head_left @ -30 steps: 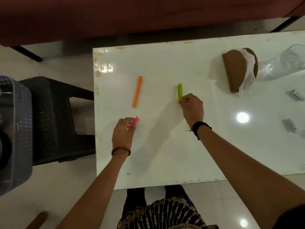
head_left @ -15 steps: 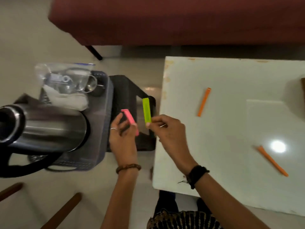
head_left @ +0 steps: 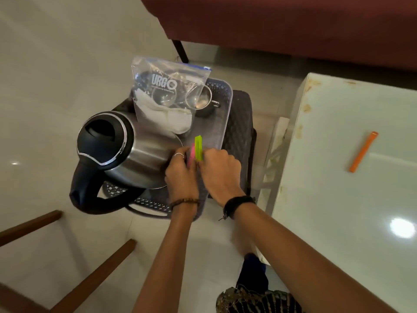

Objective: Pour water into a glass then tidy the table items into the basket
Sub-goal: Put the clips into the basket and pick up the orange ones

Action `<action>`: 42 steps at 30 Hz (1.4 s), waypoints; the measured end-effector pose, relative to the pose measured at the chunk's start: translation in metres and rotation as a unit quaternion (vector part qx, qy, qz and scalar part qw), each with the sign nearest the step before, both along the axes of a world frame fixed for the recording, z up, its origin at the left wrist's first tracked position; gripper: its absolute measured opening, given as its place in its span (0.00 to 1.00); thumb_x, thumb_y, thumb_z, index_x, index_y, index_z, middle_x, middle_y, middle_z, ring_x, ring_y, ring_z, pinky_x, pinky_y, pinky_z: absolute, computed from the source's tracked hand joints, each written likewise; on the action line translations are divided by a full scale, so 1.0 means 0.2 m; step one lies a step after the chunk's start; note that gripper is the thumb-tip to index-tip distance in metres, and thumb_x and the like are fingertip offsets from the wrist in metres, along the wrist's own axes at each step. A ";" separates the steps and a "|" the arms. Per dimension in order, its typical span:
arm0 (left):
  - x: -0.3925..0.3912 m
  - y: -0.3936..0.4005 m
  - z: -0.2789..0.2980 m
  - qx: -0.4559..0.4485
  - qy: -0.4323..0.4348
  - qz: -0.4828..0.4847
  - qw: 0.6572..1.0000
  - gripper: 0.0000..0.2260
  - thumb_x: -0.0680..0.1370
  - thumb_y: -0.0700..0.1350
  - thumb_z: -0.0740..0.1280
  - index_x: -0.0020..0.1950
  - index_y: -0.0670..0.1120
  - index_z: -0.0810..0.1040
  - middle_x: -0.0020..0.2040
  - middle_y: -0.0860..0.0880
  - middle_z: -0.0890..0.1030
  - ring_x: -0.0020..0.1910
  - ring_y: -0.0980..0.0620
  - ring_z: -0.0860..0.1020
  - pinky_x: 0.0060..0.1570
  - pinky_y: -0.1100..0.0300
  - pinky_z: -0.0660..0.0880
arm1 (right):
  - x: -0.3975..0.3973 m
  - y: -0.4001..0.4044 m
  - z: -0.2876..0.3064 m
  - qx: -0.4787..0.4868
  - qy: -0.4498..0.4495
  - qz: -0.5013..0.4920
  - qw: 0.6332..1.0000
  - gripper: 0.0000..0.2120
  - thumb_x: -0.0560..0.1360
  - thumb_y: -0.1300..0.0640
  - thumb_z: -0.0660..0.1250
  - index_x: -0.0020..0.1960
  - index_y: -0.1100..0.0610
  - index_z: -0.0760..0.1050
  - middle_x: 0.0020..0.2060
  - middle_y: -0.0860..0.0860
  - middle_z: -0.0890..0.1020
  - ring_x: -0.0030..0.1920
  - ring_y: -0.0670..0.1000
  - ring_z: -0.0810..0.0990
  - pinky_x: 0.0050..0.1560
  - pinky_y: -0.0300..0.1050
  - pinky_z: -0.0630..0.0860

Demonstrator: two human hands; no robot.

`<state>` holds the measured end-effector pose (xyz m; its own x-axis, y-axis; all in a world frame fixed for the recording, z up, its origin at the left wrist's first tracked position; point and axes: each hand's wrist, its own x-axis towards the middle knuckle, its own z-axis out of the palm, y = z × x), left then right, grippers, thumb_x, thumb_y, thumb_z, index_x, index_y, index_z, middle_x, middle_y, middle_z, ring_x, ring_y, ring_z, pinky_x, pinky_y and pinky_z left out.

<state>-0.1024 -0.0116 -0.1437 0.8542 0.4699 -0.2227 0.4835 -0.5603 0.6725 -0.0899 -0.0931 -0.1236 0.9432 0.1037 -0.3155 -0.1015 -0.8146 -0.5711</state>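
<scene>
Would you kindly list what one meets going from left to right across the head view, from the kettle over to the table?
Kettle → left hand → pink clip → green clip → right hand → white table → orange clip.

You see a glossy pale tiled floor [head_left: 56, 64] across most of your view, with a small glint of light near its left edge. Along the far edge stands a dark red upholstered sofa [head_left: 293, 26] on a thin black leg [head_left: 180, 50]. A black perforated plastic stool [head_left: 242, 123] stands mid-floor. At the near left corner, two brown wooden bars [head_left: 94, 274] slant over the floor.
</scene>
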 end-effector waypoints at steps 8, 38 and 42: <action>-0.02 -0.21 0.07 -0.017 -0.104 -0.068 0.992 0.07 0.74 0.35 0.65 0.49 0.43 0.79 0.47 0.47 0.82 0.44 0.55 0.79 0.48 0.71 0.73 | -0.06 -0.23 0.02 0.160 -0.069 -0.080 0.981 0.08 0.78 0.55 0.60 0.53 0.56 0.74 0.45 0.52 0.83 0.44 0.53 0.81 0.42 0.52 0.77; -0.09 -1.80 -0.46 0.204 0.049 -0.382 0.900 0.17 0.77 0.36 0.60 0.66 0.44 0.71 0.62 0.39 0.72 0.59 0.39 0.72 0.55 0.46 0.71 | -1.15 -2.25 -0.51 -0.145 0.080 -0.344 0.924 0.08 0.77 0.63 0.59 0.53 0.58 0.75 0.46 0.53 0.78 0.46 0.53 0.76 0.33 0.42 0.65; -0.11 -1.77 -0.45 0.126 0.052 -0.314 0.940 0.15 0.73 0.32 0.60 0.57 0.43 0.77 0.55 0.40 0.77 0.52 0.41 0.77 0.46 0.55 0.72 | -1.08 -2.16 -0.46 -0.042 0.077 -0.411 0.907 0.07 0.75 0.60 0.62 0.50 0.55 0.76 0.46 0.48 0.79 0.43 0.50 0.76 0.31 0.40 0.63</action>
